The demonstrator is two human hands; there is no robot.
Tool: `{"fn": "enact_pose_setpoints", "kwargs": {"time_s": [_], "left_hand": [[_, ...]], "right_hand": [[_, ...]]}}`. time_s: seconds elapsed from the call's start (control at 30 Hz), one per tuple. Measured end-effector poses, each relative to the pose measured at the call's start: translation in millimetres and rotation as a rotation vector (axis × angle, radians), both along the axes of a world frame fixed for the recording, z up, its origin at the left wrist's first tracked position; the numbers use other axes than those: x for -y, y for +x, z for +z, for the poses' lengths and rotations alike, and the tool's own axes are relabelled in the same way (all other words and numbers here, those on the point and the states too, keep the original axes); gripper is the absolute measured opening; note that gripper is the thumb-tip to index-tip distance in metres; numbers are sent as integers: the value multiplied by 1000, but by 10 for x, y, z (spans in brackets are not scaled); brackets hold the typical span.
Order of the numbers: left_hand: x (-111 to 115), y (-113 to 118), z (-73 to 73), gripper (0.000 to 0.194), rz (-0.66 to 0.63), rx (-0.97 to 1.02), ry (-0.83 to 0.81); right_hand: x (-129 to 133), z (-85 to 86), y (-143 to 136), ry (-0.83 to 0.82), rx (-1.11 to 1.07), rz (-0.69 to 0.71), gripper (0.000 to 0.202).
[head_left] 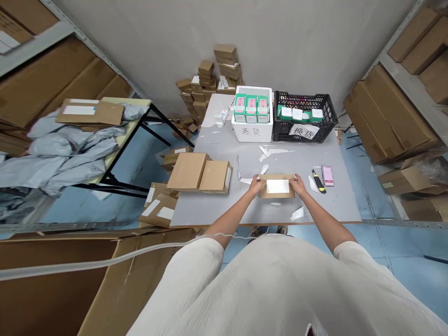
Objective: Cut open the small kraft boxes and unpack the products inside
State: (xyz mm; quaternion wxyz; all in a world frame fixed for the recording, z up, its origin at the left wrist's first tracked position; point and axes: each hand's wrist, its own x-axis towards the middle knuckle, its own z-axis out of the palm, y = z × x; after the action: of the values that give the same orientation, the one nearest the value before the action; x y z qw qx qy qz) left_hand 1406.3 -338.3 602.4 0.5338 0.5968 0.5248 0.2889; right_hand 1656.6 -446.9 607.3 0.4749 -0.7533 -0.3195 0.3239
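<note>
A small brown cardboard box [277, 193] with a white label on its upper face is held near the front of the grey table [217, 209]. My left hand [256, 185] grips its left end, and my right hand [298, 185] grips its right end. Fingers on both sides curl around the edges; their far parts are hidden. Right of the box lie a black and yellow utility knife [318, 181] and a pink card or phone [328, 176]. Torn white paper scraps [297, 213] are scattered around the box.
Two closed cartons [188, 171] sit at the table's left. At the back stand a white foam bin [252, 132] with green boxes and a black crate [305, 129]. Grey mailing bags [63, 149] cover a side table. Cartons fill shelves on both sides; a white cable [133, 253] crosses the lower left.
</note>
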Motion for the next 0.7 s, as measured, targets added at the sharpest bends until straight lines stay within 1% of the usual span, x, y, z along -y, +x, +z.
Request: {"fn": "enact_pose_setpoints", "kwargs": {"time_s": [0.1,0.2,0.27,0.4,0.5,0.6,0.7], "left_hand": [[-3,-12,100,75,34,47,-43],[24,6,125,68,83,36,-10],[64,25,75,65,100,19,0],[160,50,-120,62,94,-4,46],[207,50,-248,56,87,-2,91],[218,56,-305,53,64,-58,125],[207,83,-298,54,51,-121,148]], "right_hand": [[20,85,26,42,36,-19,71],[48,118,66,82,43,-41,64],[91,84,86,68,60,-45,61],[212,-75,121,15,82,-17,57],[282,-177,161,43,78,-18,50],[326,-219,224,67,72,1,44],[363,-215,339,64,62,55,41]]}}
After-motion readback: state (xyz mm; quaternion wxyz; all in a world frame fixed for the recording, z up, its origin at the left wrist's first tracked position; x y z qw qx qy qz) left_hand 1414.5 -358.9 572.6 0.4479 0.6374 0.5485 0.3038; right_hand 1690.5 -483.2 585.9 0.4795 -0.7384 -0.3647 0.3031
